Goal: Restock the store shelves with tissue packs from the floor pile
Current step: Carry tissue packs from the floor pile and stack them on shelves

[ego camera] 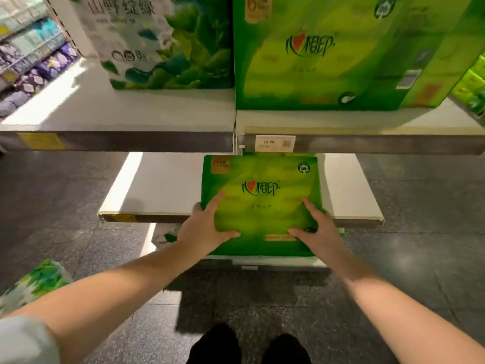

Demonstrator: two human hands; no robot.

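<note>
A green tissue pack (262, 179) with a red heart logo stands upright at the front of the lower white shelf (162, 185), its bottom edge hanging past the shelf lip. My left hand (202, 229) holds its left edge, forefinger and thumb spread over the front. My right hand (320, 232) holds the right edge the same way. Another leaf-printed tissue pack (34, 282) lies on the floor at the lower left.
The upper shelf (118, 114) carries a white leaf-printed pack (162, 43) and a large green pack (315, 61), with a price tag (275, 143) on its front rail. Bare shelf surface lies left of the held pack. My dark shoes (246, 345) stand on grey tiles. More shelves run at the far left.
</note>
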